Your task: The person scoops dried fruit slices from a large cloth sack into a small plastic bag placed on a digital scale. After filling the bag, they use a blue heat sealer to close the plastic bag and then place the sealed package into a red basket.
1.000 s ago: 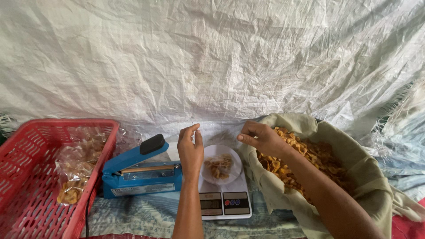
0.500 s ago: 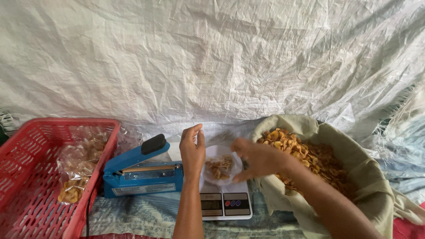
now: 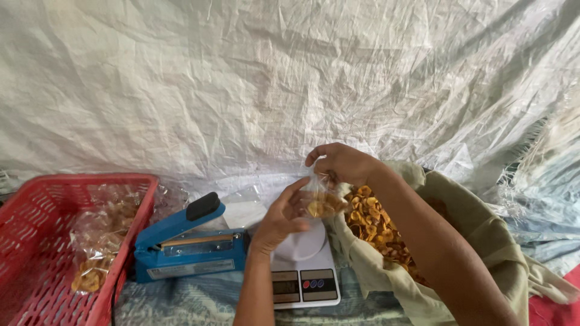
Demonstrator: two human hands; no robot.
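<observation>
The step in hand looks like the handling of a filled packet: a small clear plastic bag of yellow chips (image 3: 320, 202) is held in the air between both hands, just above the white round pan of the digital kitchen scale (image 3: 304, 265). The left hand (image 3: 281, 217) cups the bag from below and from the side, its fingers (image 3: 294, 188) curled against the plastic. The right hand (image 3: 341, 162) pinches the bag's top, fingers closed narrow on the gathered mouth. The bag hangs clear of the scale pan, between the scale and the big sack.

A next move would call for keeping the mouth pinched shut and the bag upright, since the thin plastic is limp and the chips would spill if it tilted.

The large olive cloth sack (image 3: 483, 241), lying open to the right, holds a heap of loose yellow chips (image 3: 377, 229); the right forearm crosses over it. The red plastic basket (image 3: 42, 241) at the left holds several clear packets of chips (image 3: 96, 241) stacked loosely. Between the basket and the scale sits a blue impulse sealer (image 3: 187, 244) with its arm raised. White woven sheeting (image 3: 241, 78) hangs behind everything.
</observation>
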